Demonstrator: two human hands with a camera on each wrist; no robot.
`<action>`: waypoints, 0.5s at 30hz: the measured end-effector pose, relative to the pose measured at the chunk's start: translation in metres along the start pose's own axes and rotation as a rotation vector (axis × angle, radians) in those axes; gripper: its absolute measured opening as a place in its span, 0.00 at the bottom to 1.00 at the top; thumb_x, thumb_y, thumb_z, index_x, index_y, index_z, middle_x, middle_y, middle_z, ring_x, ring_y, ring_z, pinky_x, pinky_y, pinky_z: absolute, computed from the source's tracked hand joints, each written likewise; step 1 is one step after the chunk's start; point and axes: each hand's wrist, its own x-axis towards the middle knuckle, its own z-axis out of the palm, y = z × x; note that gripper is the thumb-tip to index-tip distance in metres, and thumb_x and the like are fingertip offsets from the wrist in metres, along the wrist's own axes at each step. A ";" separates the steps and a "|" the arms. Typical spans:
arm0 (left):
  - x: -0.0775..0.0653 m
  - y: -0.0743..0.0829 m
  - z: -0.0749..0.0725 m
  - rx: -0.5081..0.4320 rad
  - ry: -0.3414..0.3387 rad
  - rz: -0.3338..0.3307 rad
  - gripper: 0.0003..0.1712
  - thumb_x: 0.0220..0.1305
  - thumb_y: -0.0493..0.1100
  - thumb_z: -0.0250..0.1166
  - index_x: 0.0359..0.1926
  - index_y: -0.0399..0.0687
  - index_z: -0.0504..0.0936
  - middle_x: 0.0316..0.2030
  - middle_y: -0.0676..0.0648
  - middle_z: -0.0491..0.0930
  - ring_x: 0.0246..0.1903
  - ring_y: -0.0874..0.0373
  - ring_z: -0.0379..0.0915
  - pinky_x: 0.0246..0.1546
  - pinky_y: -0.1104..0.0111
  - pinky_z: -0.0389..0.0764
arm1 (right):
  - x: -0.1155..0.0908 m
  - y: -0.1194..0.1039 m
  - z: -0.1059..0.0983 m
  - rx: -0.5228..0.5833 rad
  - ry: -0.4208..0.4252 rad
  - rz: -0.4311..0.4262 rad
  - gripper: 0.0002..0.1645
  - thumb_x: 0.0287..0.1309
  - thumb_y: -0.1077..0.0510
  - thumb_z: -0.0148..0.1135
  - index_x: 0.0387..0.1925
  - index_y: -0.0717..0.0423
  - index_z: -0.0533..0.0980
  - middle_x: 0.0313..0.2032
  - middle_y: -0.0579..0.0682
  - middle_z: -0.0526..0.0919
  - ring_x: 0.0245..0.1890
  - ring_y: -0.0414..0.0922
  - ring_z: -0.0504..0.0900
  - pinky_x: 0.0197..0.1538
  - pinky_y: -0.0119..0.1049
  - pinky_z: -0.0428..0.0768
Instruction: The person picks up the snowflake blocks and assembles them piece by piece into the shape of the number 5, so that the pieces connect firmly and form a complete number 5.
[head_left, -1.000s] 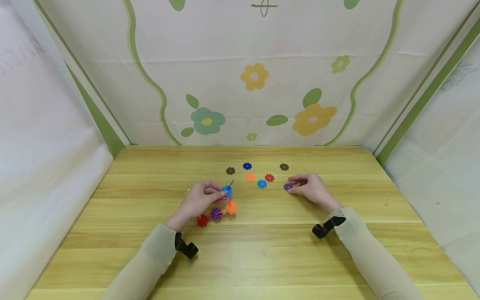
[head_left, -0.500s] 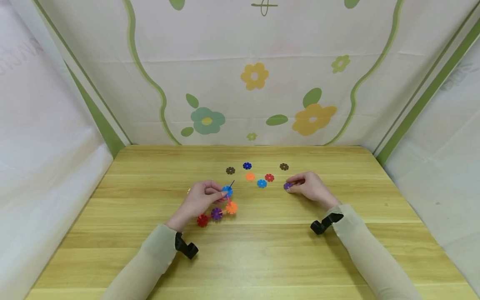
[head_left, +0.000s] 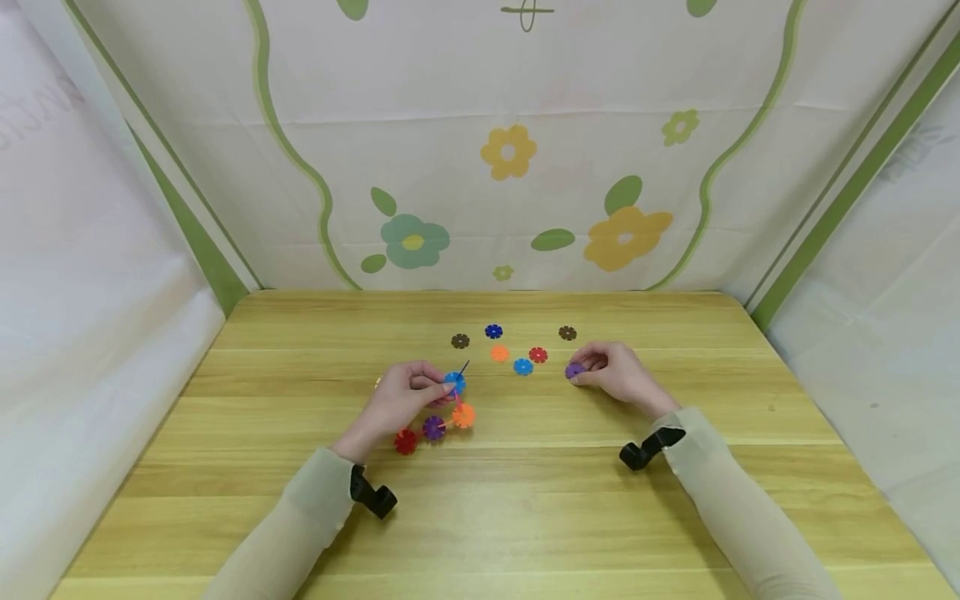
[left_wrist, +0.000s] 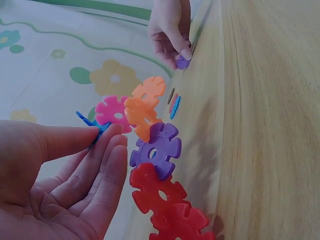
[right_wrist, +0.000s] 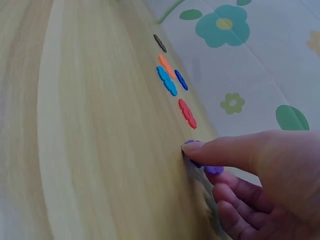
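My left hand [head_left: 401,396] pinches a light blue notched plastic disc [head_left: 454,382] between thumb and fingers. It belongs to a chain of slotted-together discs: a dark blue disc [head_left: 463,368] seen edge-on, then pink [left_wrist: 113,112], orange [left_wrist: 142,119], purple [left_wrist: 156,150] and red [left_wrist: 157,189] ones. The chain hangs down in a curve beside the hand. Over on the right, my right hand [head_left: 618,371] pinches a single purple disc [head_left: 574,371] by its edge, close over the table; thumb and fingertips cover part of it.
Several loose discs lie flat on the wooden table [head_left: 495,517] between and beyond the hands: brown [head_left: 461,341], dark blue [head_left: 493,332], orange [head_left: 500,354], light blue [head_left: 523,367], red [head_left: 538,355] and another brown disc [head_left: 567,333]. A flower-printed cloth [head_left: 420,150] stands behind the table.
My right hand has shifted slightly left, and the purple disc has tilted and moved a little with it. The left hand and its chain stay nearly still.
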 end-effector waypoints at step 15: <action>0.001 0.000 0.001 0.023 0.003 0.009 0.07 0.71 0.35 0.65 0.44 0.34 0.80 0.36 0.43 0.87 0.37 0.49 0.86 0.40 0.61 0.87 | 0.009 -0.036 0.019 0.268 0.073 -0.006 0.16 0.61 0.57 0.74 0.49 0.56 0.85 0.37 0.52 0.88 0.41 0.54 0.86 0.45 0.44 0.84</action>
